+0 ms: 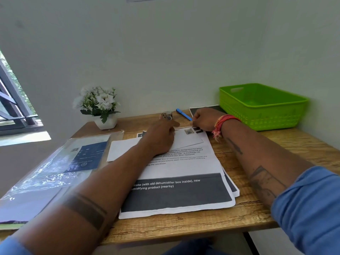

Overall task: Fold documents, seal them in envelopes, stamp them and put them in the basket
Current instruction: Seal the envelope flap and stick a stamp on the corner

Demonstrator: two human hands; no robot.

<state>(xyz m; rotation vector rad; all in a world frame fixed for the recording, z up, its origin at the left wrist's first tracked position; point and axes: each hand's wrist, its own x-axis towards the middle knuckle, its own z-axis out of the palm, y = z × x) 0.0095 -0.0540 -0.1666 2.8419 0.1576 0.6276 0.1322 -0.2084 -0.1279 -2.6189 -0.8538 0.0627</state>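
White envelope (185, 139) already bears a stamp (189, 131), left hand (161, 134) pressing flat, right hand (204, 119) curled at its corner, grip unclear; next, probably the green basket (263, 115).

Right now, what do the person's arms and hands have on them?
Both arms wear blue sleeves pushed up above the elbows. The left forearm has dark tattooed bands around it. The right forearm has dark tattoo marks too, and red and orange threads are tied round its wrist. Both hands are bare, with no gloves.

Soft daylight from left window (12, 100), wide-angle edge distortion, blurred forearms
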